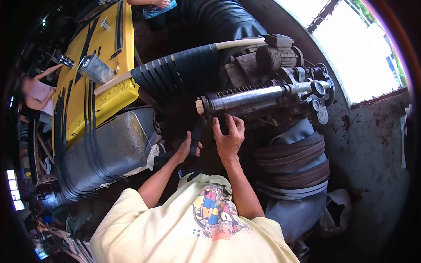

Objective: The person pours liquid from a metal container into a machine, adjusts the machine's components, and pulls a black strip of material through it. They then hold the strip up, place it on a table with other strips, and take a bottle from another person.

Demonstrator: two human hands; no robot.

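Note:
My left hand (pixel 187 148) holds a black rubber strip (pixel 196 136) that hangs down from a metal machine (pixel 263 94). My right hand (pixel 228 133) rests just below the machine's steel roller (pixel 245 97), its fingers curled on the dark material there, close to the strip. A wooden rod (pixel 175 59) draped with several black rubber strips runs across above the machine. Both forearms reach forward from my pale yellow shirt (pixel 193 223).
A yellow table (pixel 112 94) at the left carries black strips and a metal box (pixel 94 68). A grey metal drum (pixel 114 149) lies below it. Rolls of brown and grey belting (pixel 291 162) stand on the right. Other people are at the far left (pixel 37 94) and top (pixel 158 6).

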